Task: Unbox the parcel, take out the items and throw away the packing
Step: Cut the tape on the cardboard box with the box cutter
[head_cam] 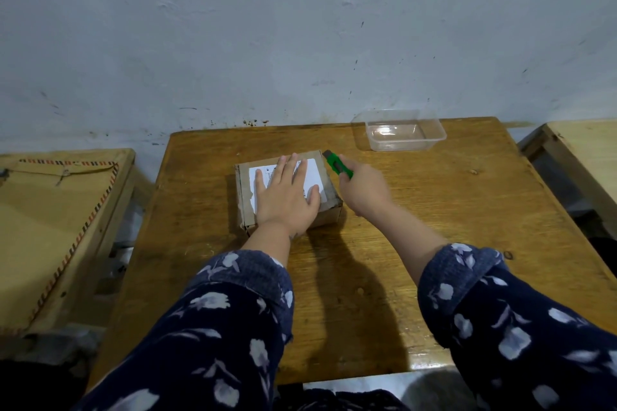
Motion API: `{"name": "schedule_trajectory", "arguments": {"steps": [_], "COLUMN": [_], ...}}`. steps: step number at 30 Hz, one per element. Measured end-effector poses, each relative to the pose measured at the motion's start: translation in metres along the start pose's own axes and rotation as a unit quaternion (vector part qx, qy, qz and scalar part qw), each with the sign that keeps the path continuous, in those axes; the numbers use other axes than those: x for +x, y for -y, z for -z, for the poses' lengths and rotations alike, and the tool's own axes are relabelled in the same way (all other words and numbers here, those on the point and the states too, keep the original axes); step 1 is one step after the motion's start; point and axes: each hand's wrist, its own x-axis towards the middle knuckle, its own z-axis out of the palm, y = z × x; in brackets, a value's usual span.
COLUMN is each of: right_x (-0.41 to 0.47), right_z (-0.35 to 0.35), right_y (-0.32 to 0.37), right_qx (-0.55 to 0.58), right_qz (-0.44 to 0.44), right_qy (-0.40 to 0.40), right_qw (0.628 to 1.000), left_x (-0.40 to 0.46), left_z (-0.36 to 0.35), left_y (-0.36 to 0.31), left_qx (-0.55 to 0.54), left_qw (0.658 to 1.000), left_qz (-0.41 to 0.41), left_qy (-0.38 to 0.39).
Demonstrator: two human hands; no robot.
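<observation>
A small brown cardboard parcel [245, 190] with a white label lies closed in the middle of the wooden table [434, 203]. My left hand [285, 192] rests flat on its top, fingers spread, pressing it down. My right hand [364, 188] is closed around a green box cutter [338, 165]. The cutter's tip is at the parcel's far right corner. Both arms wear dark blue sleeves with white flowers.
A clear plastic container [404, 130] stands empty at the table's far right, near the grey wall. A second table with a large tan envelope [43, 227] is on the left. Another pale wooden table [587, 150] edges in on the right.
</observation>
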Motion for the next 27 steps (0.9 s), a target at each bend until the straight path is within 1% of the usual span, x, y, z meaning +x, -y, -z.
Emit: {"name": "schedule_trajectory", "arguments": {"steps": [12,20,24,27], "right_x": [0.002,0.008,0.008,0.008], "right_z": [-0.002,-0.007,-0.01,-0.011], "right_y": [0.005,0.006,0.01,0.008], "right_qx": [-0.068,-0.088,-0.13,-0.124], "right_qz": [0.012,0.0,-0.007,-0.01], "right_qy": [0.003,-0.002,0.0,-0.001], "right_qw": [0.998,0.996,0.991,0.992], "left_x": [0.0,0.0,0.0,0.0], "left_z": [0.001,0.0,0.0,0.0], "left_y": [-0.001,-0.001,0.0,0.0], "left_qx": [0.012,0.017,0.012,0.014], "left_qw": [1.0,1.0,1.0,1.0], "left_qz": [0.002,0.001,0.0,0.001], "left_qy": [0.007,0.001,-0.001,0.0]}}
